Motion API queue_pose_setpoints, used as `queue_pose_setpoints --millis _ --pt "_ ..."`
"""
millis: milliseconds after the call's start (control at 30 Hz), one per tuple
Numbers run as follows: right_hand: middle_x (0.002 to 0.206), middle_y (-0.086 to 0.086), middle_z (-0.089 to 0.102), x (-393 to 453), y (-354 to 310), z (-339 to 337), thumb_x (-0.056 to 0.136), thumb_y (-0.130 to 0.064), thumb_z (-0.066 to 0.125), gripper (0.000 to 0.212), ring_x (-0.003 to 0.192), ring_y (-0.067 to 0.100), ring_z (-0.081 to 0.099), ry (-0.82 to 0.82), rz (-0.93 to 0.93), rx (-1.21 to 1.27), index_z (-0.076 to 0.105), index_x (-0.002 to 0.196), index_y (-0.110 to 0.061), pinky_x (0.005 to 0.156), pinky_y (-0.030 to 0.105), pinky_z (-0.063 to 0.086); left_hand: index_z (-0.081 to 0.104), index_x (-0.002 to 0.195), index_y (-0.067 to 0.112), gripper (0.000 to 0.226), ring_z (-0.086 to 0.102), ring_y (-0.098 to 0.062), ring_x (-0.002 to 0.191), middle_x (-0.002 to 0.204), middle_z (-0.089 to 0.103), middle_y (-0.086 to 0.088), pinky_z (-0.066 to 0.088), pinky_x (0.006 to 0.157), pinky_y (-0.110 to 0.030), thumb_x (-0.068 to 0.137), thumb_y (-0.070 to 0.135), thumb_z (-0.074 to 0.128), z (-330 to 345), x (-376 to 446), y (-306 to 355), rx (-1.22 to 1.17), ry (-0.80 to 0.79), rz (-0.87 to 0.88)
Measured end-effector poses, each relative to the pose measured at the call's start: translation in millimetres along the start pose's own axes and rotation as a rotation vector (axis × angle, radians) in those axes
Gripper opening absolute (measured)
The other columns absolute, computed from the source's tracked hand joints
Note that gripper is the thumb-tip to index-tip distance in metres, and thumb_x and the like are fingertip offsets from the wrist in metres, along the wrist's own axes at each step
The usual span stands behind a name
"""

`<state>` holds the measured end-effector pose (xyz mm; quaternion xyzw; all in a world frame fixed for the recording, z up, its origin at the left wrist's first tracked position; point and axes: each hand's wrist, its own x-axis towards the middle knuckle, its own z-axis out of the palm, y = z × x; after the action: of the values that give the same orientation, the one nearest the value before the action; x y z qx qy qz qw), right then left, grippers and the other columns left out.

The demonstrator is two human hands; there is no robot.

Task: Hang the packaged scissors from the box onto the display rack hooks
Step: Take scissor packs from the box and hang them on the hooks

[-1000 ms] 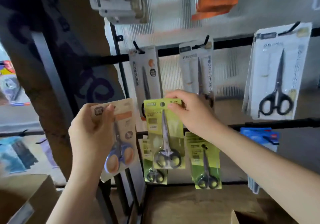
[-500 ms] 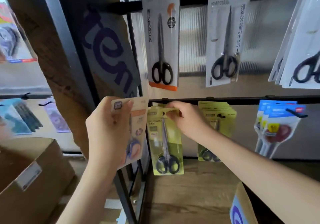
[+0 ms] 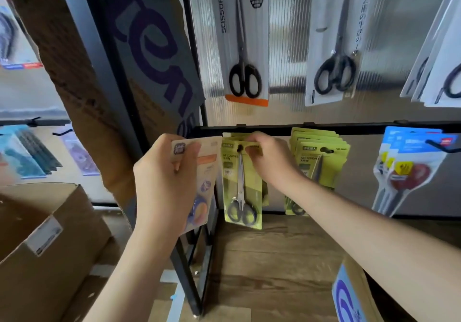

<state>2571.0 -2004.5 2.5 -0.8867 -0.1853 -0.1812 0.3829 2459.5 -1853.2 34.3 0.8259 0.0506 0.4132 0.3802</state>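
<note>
A: Right hand [image 3: 270,158]?
B: Pinching top of green scissors pack [image 3: 242,182], hang hole over a hook [image 3: 240,148] on the lower rack bar [image 3: 361,128].
A: Left hand [image 3: 162,184]?
B: Gripping tan scissors pack [image 3: 203,169], upright beside it. Cardboard box [image 3: 47,242] lower left.

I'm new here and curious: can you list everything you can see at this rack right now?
Green scissors pack: one in front, yellow-green, on lower-left hook, more behind.
Second green stack: several, yellow-green, next hook rightwards.
Tan scissors pack: one, tan and orange, held left of rack.
Orange-trimmed pack: one, grey, upper row.
White pack: one, white, upper row.
Blue packs: several, blue, lower right.
Cardboard box: one, brown, lower left.
Left hand: grips tan pack.
Right hand: pinches green pack's top.
</note>
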Motion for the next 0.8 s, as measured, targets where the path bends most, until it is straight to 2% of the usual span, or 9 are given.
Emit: queue_pose_setpoints --millis 67,133,300,367,433,533,600,700,800 --pt "0.118 0.006 0.063 7 2 2 0.097 -0.012 0.048 0.027 0.094 0.018 0.062 0.003 0.0 -0.006 0.06 0.122 -0.015 0.073 0.016 0.042 0.056 0.088 0.022 0.005 0.053 0.01 0.072 0.076 0.055 0.02 0.047 0.056 -0.014 0.093 0.022 0.056 1 -1 1 0.007 -0.01 0.0" --pt "0.122 0.006 0.062 11 4 4 0.098 -0.012 0.048 0.028 0.107 0.022 0.059 -0.003 0.015 -0.012 0.058 0.124 -0.014 0.081 0.02 0.04 0.056 0.089 0.022 0.004 0.054 0.009 0.072 0.076 0.056 0.021 0.044 0.055 -0.013 0.093 0.024 0.056 2 -1 3 0.007 -0.02 -0.011" --pt "0.11 0.009 0.063 -1 10 -6 0.096 -0.014 0.05 0.027 0.097 0.024 0.061 0.051 -0.062 -0.087 0.055 0.122 -0.011 0.073 0.026 0.042 0.059 0.087 0.022 0.006 0.056 0.007 0.068 0.074 0.059 0.017 0.042 0.052 -0.005 0.091 0.025 0.057 10 1 18 -0.02 -0.059 0.015" --pt "0.111 0.01 0.06 -13 15 -18 0.093 -0.01 0.051 0.027 0.099 0.026 0.059 0.05 -0.122 -0.193 0.054 0.12 -0.011 0.078 0.034 0.048 0.06 0.085 0.02 0.008 0.058 0.004 0.066 0.072 0.061 0.015 0.044 0.055 -0.01 0.09 0.025 0.058 19 1 30 -0.044 -0.078 0.036" --pt "0.108 0.01 0.059 -26 21 -40 0.084 0.001 0.058 0.032 0.097 0.029 0.058 0.071 -0.259 -0.343 0.058 0.115 -0.007 0.076 0.04 0.051 0.059 0.086 0.018 0.01 0.061 -0.003 0.069 0.074 0.062 0.011 0.05 0.059 -0.024 0.091 0.026 0.058 29 1 45 -0.082 -0.098 0.021" --pt "0.096 0.012 0.064 -44 40 -88 0.061 0.009 0.072 0.041 0.087 0.032 0.062 0.159 -0.503 -0.528 0.066 0.099 -0.003 0.071 0.038 0.054 0.057 0.09 0.015 0.011 0.062 -0.016 0.076 0.078 0.062 0.005 0.05 0.063 -0.034 0.093 0.025 0.055 51 2 70 -0.107 -0.101 0.011" --pt "0.094 0.009 0.065 -60 60 -126 0.065 0.002 0.071 0.031 0.09 0.03 0.062 0.248 -0.584 -0.636 0.068 0.094 -0.006 0.077 0.037 0.05 0.057 0.091 0.015 0.01 0.062 -0.021 0.078 0.079 0.061 0.004 0.05 0.066 -0.036 0.093 0.024 0.054 70 0 92 -0.118 -0.111 0.01" --pt "0.095 0.006 0.066 -90 102 -181 0.077 -0.009 0.057 0.017 0.095 0.029 0.061 0.324 -0.582 -0.783 0.067 0.09 -0.01 0.085 0.038 0.043 0.057 0.092 0.011 0.014 0.062 -0.026 0.076 0.078 0.062 0.0 0.049 0.064 -0.039 0.093 0.025 0.053 110 -21 134 -0.162 -0.205 0.059" --pt "0.095 0.005 0.066 -123 150 -226 0.079 -0.016 0.056 0.016 0.098 0.028 0.062 0.337 -0.465 -0.888 0.068 0.088 -0.011 0.086 0.039 0.043 0.056 0.086 0.016 0.012 0.063 -0.032 0.078 0.082 0.065 -0.008 0.052 0.067 -0.047 0.092 0.026 0.053 156 -56 181 -0.254 -0.401 0.08"
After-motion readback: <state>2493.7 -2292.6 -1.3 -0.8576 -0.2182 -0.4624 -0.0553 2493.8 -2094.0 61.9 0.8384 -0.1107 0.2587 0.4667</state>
